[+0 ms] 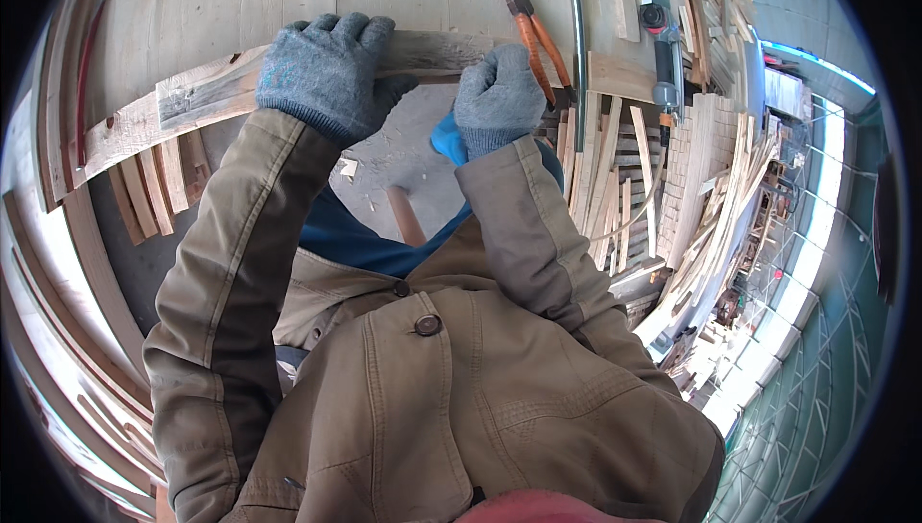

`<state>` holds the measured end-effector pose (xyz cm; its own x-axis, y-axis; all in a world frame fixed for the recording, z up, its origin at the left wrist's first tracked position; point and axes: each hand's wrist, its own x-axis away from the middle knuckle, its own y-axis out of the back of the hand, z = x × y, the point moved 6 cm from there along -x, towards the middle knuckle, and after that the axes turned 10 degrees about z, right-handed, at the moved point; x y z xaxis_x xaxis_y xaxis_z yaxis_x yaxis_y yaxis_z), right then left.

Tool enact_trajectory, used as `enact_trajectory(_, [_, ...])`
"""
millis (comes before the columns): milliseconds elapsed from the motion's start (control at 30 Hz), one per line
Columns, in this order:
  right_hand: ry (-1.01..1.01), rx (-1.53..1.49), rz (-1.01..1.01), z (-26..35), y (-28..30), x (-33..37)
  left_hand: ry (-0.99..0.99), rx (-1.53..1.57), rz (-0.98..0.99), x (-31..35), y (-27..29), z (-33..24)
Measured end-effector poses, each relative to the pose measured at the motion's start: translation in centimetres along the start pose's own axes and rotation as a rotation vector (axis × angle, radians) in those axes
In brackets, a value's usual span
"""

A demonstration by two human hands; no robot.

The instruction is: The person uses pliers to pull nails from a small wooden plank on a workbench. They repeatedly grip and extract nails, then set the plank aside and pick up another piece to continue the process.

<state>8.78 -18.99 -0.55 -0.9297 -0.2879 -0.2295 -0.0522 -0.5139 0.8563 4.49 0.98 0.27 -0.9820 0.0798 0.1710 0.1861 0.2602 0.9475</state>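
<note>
I'm seeing gloved left hand (322, 72) lying knuckles-up across wooden board (437, 52), partly open, thumb spreading right; can't tell from here if it's gripping. Right hand (499, 91), also gloved, is curling into near-fist by board's right part; I can't make out any hold. Board is running along near edge of table (240, 4). Pliers (526, 16) are lying just right of right hand, then metal bar (578, 43); drill (663, 62) is resting farther right.

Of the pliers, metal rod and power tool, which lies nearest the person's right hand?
The pliers with orange handles, close beside the right hand; the metal rod and power tool lie farther to the right.
</note>
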Motion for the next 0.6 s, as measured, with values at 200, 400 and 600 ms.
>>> enact_trajectory(200, [-0.007,-0.027,-0.106,0.2,-0.4,0.8,0.02,-0.001,0.041,-0.2,0.0,-0.1])
enact_trajectory(400, [-0.048,-0.095,-0.114,0.1,-0.5,1.2,0.019,-0.008,0.035,0.1,0.2,-0.1])
enact_trajectory(600, [-0.018,-0.2,-0.047,-0.4,0.2,1.9,0.002,-0.009,-0.031,0.1,0.1,0.0])
